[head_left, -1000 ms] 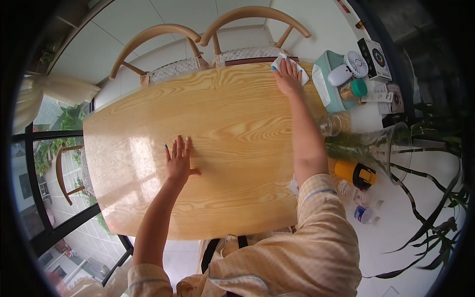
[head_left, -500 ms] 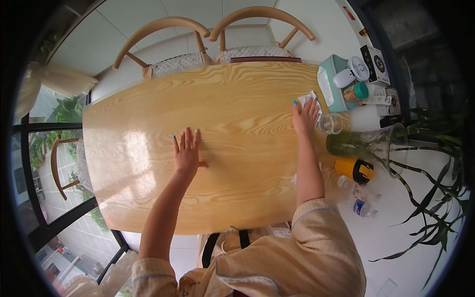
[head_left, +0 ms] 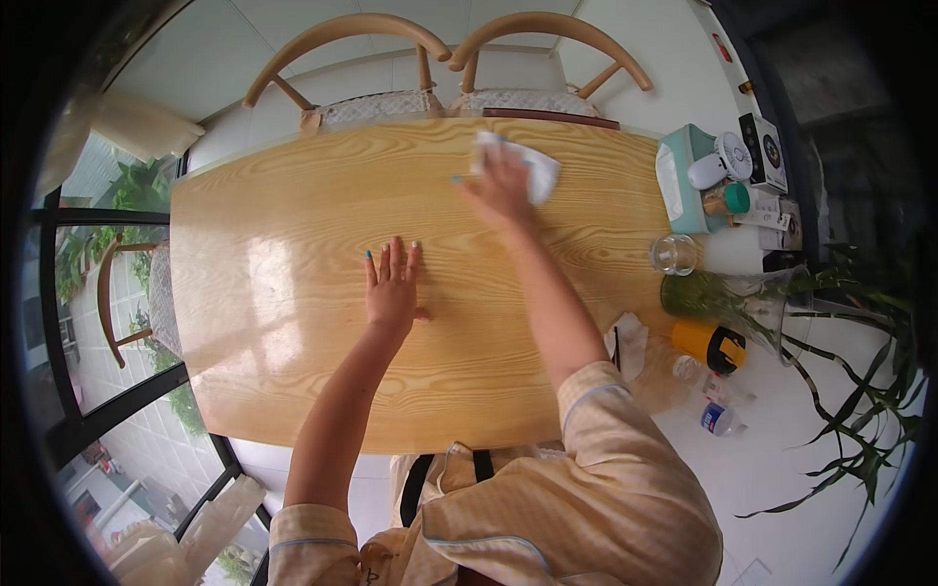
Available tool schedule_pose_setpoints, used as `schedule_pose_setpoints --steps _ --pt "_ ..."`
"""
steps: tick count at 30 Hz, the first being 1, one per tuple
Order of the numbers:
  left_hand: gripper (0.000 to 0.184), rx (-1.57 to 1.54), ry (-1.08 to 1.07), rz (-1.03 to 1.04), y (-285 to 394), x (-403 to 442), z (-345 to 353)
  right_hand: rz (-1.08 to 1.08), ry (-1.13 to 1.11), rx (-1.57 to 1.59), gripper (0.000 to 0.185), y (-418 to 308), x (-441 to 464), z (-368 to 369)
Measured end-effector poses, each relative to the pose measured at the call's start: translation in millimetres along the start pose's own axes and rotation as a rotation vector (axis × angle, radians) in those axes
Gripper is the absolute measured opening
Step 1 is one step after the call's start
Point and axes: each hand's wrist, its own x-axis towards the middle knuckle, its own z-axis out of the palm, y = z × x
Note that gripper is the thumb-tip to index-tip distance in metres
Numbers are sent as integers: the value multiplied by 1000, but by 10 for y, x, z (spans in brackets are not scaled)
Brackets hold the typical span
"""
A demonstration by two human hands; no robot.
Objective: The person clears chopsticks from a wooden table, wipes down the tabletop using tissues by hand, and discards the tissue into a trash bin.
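Observation:
My left hand (head_left: 392,296) lies flat on the wooden table (head_left: 293,234), fingers stretched out and thumb to the side, holding nothing. Near the table's far edge, my right hand (head_left: 503,188) presses a white tissue (head_left: 543,174) against the tabletop. Its fingers are smeared by motion, and the tissue spreads out on both sides of them. A second, crumpled tissue (head_left: 630,344) lies by the right forearm, with something thin and dark beside it.
Along the right side stand a glass jar (head_left: 674,255), a teal tissue box (head_left: 688,176), a white hand fan (head_left: 721,162), a green-lidded jar (head_left: 728,199), a vase with plant stems (head_left: 718,293), a yellow-and-black cup (head_left: 705,344) and plastic bottles (head_left: 721,418). Two chairs (head_left: 357,103) face the far edge.
My right hand has swept left and away from me with the tissue, from beside the glass jar to the far middle. My left hand keeps its flat pose; the view has shifted slightly.

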Motion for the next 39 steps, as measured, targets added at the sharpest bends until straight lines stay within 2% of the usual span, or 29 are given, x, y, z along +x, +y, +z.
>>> schedule_pose_setpoints --steps 4,6,8,10,15,17,19,21,23,24,27,28,30,39 --pt "118 -19 42 1 -14 -3 51 -343 -220 102 70 -1039 51 285" --pt "114 37 -50 -10 -22 26 84 -374 -209 120 68 -1259 -35 380" --pt "113 42 -56 -13 -29 13 73 -394 -198 132 67 -1270 -73 416" --pt "112 42 -56 3 8 27 45 -508 -227 106 66 -1126 -40 408" --pt "118 77 -30 -15 -10 33 59 -466 -221 64 67 -827 -130 276" --pt "123 63 11 5 2 33 23 -411 -122 45 69 -505 -184 223" --pt "120 73 -109 -44 42 21 -96 -358 -105 21 68 -99 -226 68" --pt "121 80 -93 -33 11 30 -16 -170 -150 -79 68 335 -296 -116" --pt "126 31 17 -1 -23 35 64 -14 -189 -98 68 737 -404 -304" --pt "122 76 -81 -35 22 22 -48 55 -180 -107 69 923 -493 -373" --pt "122 83 -93 -40 22 27 -60 262 -116 -146 70 1402 -814 -471" --pt "122 82 -96 -41 18 25 -55 262 -119 -146 70 1496 -928 -475" --pt "122 97 -79 -35 19 24 -50 405 -59 -111 70 1599 -1131 -487" --pt "123 128 -124 -54 34 48 -57 536 -32 -62 77 1498 -1406 -457"
